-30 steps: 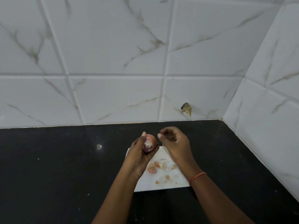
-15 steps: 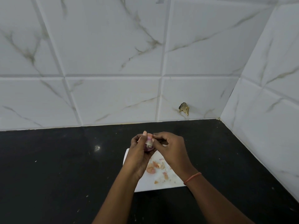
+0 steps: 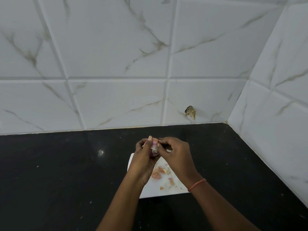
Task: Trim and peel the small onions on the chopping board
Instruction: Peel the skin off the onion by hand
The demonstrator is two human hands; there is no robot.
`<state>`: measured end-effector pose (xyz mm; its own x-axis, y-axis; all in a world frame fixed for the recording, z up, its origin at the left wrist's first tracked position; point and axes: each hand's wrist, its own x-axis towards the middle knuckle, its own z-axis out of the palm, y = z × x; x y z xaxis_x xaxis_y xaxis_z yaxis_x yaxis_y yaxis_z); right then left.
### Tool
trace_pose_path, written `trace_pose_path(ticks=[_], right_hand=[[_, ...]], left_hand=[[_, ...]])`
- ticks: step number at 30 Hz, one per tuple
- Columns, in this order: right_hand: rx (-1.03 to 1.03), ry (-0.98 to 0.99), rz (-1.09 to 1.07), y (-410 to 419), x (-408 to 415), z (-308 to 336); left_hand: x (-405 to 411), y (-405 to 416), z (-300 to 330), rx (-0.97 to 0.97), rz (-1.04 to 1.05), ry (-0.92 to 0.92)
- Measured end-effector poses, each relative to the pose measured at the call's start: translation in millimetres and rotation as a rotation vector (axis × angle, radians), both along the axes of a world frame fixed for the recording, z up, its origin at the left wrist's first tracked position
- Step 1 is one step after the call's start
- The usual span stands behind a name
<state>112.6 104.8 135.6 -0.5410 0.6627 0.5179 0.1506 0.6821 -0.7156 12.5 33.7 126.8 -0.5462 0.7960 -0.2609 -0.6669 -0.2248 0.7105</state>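
Left hand [image 3: 144,161] cupping a small onion [image 3: 154,148] above the white chopping board [image 3: 164,190], right hand [image 3: 177,156] pinching its skin; peel scraps [image 3: 160,173] on board, black counter [image 3: 58,172].

A glossy black desk [image 3: 66,172], flecked with pale crumbs, carries a white chopping board [image 3: 164,191] (partly hidden by arms) strewn with papery pink onion peelings [image 3: 157,174].

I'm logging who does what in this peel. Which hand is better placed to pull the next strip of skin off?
Right. The right hand already pinches at the top of the onion, while the left hand is wrapped around it, probably steadying it above the chopping board.
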Motion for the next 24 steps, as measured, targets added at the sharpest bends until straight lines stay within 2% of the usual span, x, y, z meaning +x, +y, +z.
trace_pose_path(ticks=[6, 10, 24], right_hand=[[0.021, 0.05, -0.035, 4.6, 1.1, 1.0], [-0.014, 0.046, 0.016, 2.9, 0.9, 1.2], [0.086, -0.047, -0.017, 2.5, 0.5, 1.8]], left_hand=[[0.8, -1.1, 6.3, -0.023, 0.012, -0.04], [-0.6, -2.0, 6.6, -0.034, 0.021, -0.043], [3.0, -2.3, 7.0, -0.011, 0.032, 0.056]])
